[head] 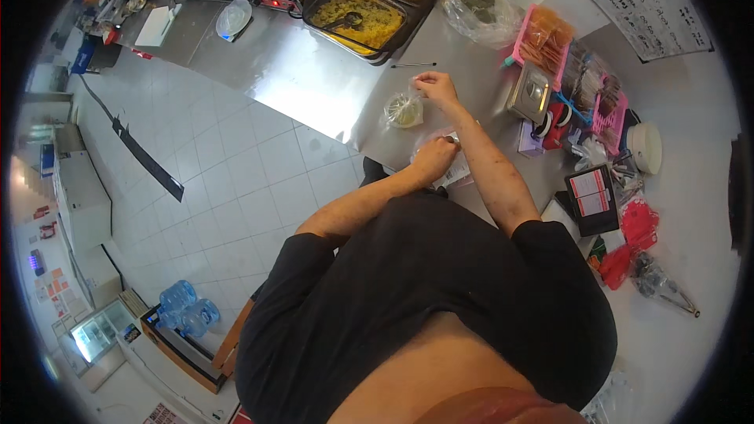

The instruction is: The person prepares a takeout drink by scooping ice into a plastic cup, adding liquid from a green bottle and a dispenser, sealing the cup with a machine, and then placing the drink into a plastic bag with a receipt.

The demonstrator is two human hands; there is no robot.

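Note:
On the steel counter [377,94] sits a small clear plastic bag [403,112] with pale green contents, its top gathered. My right hand [436,87] is just beyond it to the right, fingertips pinched on a thin bit of clear plastic; whether this joins the small bag cannot be told. My left hand [436,159] is nearer my body, fingers curled over clear plastic packaging [456,172] with a printed white label. Something small and dark shows at its fingertips, and its grip is partly hidden. A thin dark stick-like item [414,65] lies beyond my right hand.
Two trays of yellow rice [359,17] with serving spoons stand at the back. Right of them are a large clear bag [480,9], a pink basket [542,47], a lidded steel container [530,93] and a black box-like device [592,200]. A white dish [234,19] sits farther left.

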